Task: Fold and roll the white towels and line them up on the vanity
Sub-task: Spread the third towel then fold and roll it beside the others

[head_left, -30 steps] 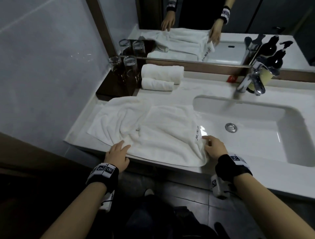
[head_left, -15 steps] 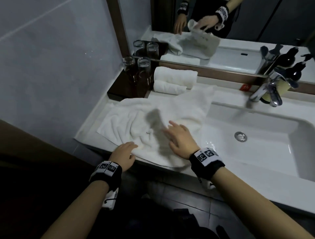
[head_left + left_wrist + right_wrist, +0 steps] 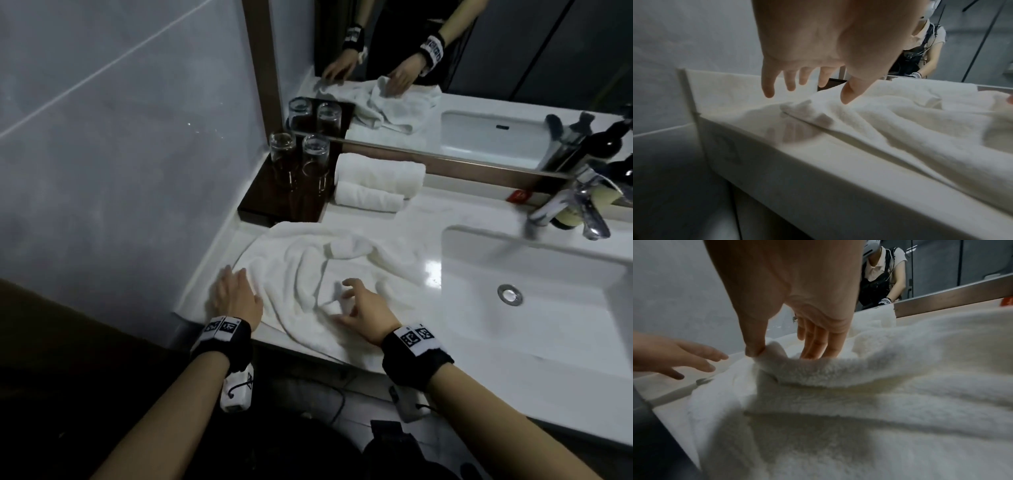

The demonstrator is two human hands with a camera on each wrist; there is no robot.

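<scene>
A crumpled white towel (image 3: 301,260) lies spread on the vanity (image 3: 479,346) left of the sink, its front edge hanging over the counter lip. My right hand (image 3: 349,298) is on the towel's near middle. In the right wrist view, thumb and fingers (image 3: 818,347) pinch a raised fold of the towel (image 3: 879,402). My left hand (image 3: 233,284) hovers with straight, spread fingers over the counter at the towel's left edge. It holds nothing, and its shadow falls on the towel (image 3: 900,126) under the left hand (image 3: 807,87). Two rolled white towels (image 3: 376,181) lie stacked against the mirror ledge.
Two glasses (image 3: 301,157) stand on a dark tray (image 3: 260,202) in the back left corner, beside the rolled towels. The sink basin (image 3: 531,274) with its faucet (image 3: 568,209) and dark bottles (image 3: 613,144) fills the right side. A grey wall runs along the left.
My right hand swept left across the towel, bunching it away from the sink, and now pinches a fold. My left hand left the towel's front edge and moved to its left edge, opening.
</scene>
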